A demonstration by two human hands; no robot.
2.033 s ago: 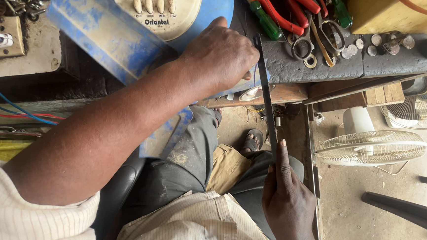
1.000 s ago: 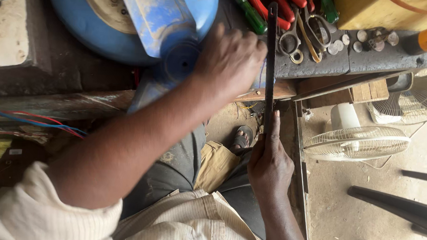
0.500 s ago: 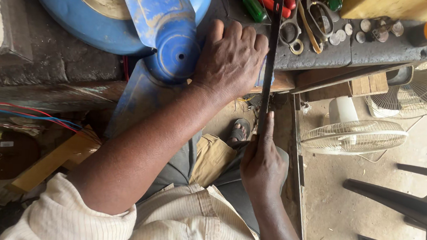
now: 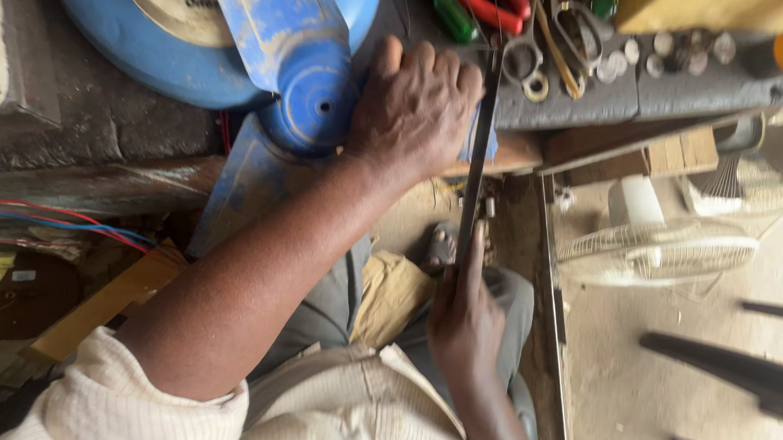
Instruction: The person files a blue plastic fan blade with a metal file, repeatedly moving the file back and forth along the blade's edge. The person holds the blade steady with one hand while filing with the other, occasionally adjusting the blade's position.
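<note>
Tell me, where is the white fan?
In the head view the white fan lies on the floor at the right, below the bench edge and right of the long dark file held by the right hand.

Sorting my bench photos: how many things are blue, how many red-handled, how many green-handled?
Blue: 2, fan blade under the left hand, round fan housing.
Red-handled: 1, pliers.
Green-handled: 1, screwdriver.
Total: 4

Left arm is reaching forward and up, forearm bare, pale sleeve bunching at the elbow. Left hand (image 4: 417, 104) is pressing palm-down, fingers curled. Right hand (image 4: 465, 320) is sitting low near the lap, closed in a grip, index finger extending forward.
</note>
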